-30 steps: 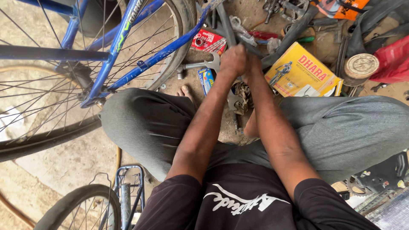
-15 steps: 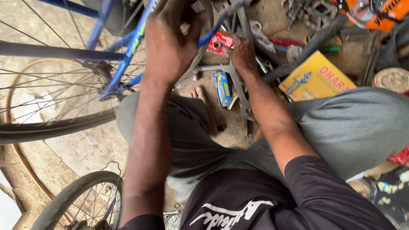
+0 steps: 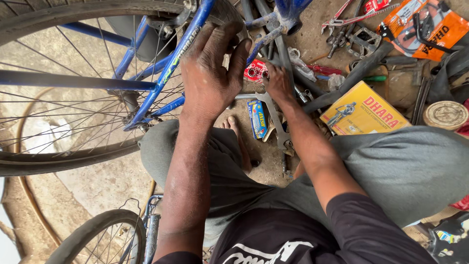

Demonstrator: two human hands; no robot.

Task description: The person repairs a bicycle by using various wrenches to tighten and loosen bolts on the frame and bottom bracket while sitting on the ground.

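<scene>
Dusty ground (image 3: 97, 181) spreads under me, strewn with tools, and a yellow carton (image 3: 364, 110) lies beside my knee. My left hand (image 3: 210, 80) is raised with fingers spread loose, palm against the blue bicycle frame (image 3: 168, 73), gripping nothing that I can make out. My right hand (image 3: 277, 83) reaches down among the frame tubes near a red packet (image 3: 254, 71); its fingertips are hidden, so whether they clutch anything I cannot tell. A wheel (image 3: 53, 161) runs off the left edge.

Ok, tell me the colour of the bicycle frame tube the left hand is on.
Blue, seen in the head view: the left hand rests on the blue bicycle frame tube.
</scene>
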